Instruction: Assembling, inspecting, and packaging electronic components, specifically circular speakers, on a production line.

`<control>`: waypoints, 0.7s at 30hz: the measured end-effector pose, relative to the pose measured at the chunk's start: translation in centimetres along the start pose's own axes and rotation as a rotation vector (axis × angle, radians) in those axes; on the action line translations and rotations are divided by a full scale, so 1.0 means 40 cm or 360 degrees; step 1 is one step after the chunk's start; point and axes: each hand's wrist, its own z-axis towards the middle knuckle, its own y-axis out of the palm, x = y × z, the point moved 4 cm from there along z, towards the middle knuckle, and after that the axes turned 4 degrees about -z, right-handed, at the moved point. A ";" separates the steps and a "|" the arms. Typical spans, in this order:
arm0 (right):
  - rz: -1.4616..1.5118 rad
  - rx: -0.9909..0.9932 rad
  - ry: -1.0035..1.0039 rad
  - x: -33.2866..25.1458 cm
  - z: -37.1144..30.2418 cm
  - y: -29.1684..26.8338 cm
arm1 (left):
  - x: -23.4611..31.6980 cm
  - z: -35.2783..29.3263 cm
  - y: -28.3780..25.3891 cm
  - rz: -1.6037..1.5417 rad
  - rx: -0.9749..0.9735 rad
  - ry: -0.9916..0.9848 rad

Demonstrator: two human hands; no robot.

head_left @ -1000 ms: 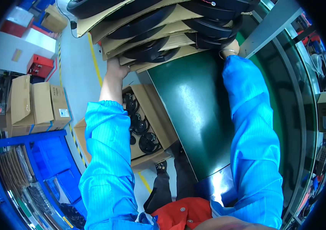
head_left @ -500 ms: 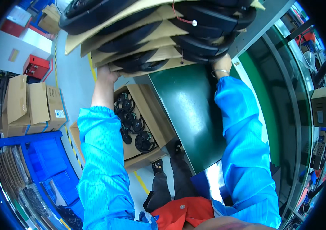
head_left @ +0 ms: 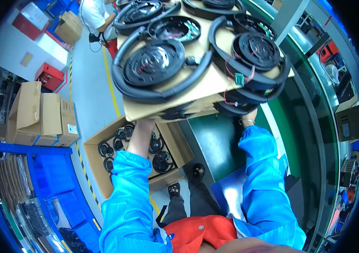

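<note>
A stack of cardboard sheets (head_left: 145, 107) layered with black, partly assembled headphones (head_left: 152, 63) is held up in front of me. Red wires and small green circuit boards (head_left: 239, 79) show on the headphones. My left hand (head_left: 145, 125) supports the stack's near left edge from below, its fingers hidden underneath. My right hand (head_left: 249, 117) grips the near right corner, its fingers mostly covered by overhanging headphones. Beneath the stack, more black headphones (head_left: 161, 162) lie inside an open carton (head_left: 179, 145) on the floor.
A dark green tabletop (head_left: 219, 143) stands right of the carton, beside a green conveyor belt (head_left: 289, 139). Cardboard boxes (head_left: 40, 118) and a blue rack (head_left: 55, 177) are on the left. At the far side stands another person (head_left: 95, 17) in a white top.
The stack has come lower and tipped so that its top layer of headphones now shows. Both my hands have come nearer, the left also shifting right. Another person has come into view behind the stack.
</note>
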 end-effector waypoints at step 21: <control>-0.0293 0.0142 0.0316 0.349 -0.062 -0.471 | -0.355 -0.511 0.062 -0.0081 -0.0492 -0.0744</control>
